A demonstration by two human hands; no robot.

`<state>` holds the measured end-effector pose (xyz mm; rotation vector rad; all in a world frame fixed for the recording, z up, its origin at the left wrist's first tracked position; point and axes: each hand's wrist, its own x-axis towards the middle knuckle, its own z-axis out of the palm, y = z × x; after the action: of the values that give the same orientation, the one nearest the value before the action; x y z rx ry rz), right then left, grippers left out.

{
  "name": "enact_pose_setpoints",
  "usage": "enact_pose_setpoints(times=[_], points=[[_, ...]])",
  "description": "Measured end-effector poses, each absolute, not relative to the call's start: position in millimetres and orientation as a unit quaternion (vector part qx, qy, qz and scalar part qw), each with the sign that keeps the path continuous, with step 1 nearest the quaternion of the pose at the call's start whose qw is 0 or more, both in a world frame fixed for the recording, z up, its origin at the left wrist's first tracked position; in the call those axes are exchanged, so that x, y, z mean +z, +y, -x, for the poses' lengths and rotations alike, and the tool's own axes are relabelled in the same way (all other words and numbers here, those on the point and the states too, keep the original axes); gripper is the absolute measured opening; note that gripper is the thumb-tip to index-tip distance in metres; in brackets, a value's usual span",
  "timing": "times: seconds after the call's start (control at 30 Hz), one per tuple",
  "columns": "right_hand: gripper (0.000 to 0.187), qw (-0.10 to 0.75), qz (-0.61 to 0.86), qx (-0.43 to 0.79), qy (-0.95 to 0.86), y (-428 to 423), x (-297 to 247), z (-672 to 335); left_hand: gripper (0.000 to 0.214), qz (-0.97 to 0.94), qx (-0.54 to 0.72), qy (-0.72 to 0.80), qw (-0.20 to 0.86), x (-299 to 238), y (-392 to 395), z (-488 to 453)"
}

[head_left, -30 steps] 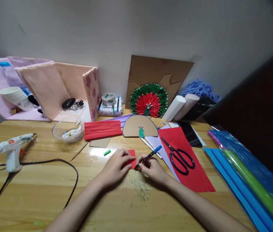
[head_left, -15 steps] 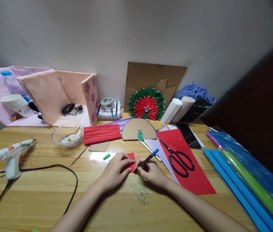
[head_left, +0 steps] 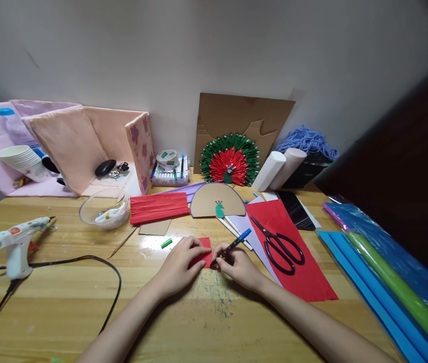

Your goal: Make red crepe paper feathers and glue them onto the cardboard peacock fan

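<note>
A small red piece of crepe paper (head_left: 206, 258) lies on the table in front of me. My left hand (head_left: 182, 262) holds it down, thumb and fingers closed over its left side. In my right hand (head_left: 236, 264) is a marker pen (head_left: 232, 243), dark-barrelled with a blue end, tilted with its tip down at the paper's right edge. My fingers partly hide the tip. A green pen cap (head_left: 166, 243) rests left of the paper. Beyond stands a cardboard half-circle (head_left: 204, 201) bearing a green peacock body (head_left: 219, 209).
Black-handled scissors (head_left: 285, 253) lie on a red crepe sheet (head_left: 312, 282) at right. At left stand a hot glue gun (head_left: 19, 244) with its cord and a clear bowl (head_left: 85, 214). A folded red crepe stack (head_left: 159, 207) and a red-green peacock fan (head_left: 229, 159) are farther back.
The marker pen tilts slightly more to the right in my right hand. My left hand stays on the red paper. The whole view has shifted a little.
</note>
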<state>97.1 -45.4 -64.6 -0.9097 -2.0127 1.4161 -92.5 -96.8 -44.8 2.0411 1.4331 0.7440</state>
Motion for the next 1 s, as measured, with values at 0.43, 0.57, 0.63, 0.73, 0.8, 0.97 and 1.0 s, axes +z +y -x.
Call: enact_pose_setpoints(times=[0.43, 0.57, 0.63, 0.73, 0.8, 0.97, 1.0], points=[[0.01, 0.237, 0.333, 0.533, -0.741, -44.8, -65.5, -97.4, 0.03, -0.765, 0.267, 0.528, 0.253, -49.5, -96.6, 93.6], [0.012, 0.243, 0.344, 0.523, -0.741, -44.8, -65.0, -97.3, 0.032, -0.766, 0.267, 0.527, 0.252, -49.5, -96.7, 93.8], [0.012, 0.254, 0.341, 0.522, -0.74, -44.7, -64.6, -97.6, 0.032, -0.767, 0.268, 0.525, 0.252, -49.3, -96.7, 93.9], [0.012, 0.267, 0.328, 0.528, -0.736, -44.0, -64.2, -98.1, 0.032, -0.768, 0.27, 0.523, 0.253, -49.8, -96.4, 93.9], [0.012, 0.27, 0.325, 0.531, -0.734, -43.4, -64.1, -98.3, 0.032, -0.769, 0.271, 0.521, 0.252, -50.6, -96.3, 93.8], [0.013, 0.256, 0.331, 0.519, -0.745, -43.5, -63.7, -98.0, 0.031, -0.771, 0.269, 0.523, 0.244, -51.7, -96.3, 94.0], [0.013, 0.258, 0.332, 0.516, -0.746, -43.8, -63.6, -97.9, 0.031, -0.772, 0.267, 0.522, 0.244, -51.7, -96.3, 94.1]])
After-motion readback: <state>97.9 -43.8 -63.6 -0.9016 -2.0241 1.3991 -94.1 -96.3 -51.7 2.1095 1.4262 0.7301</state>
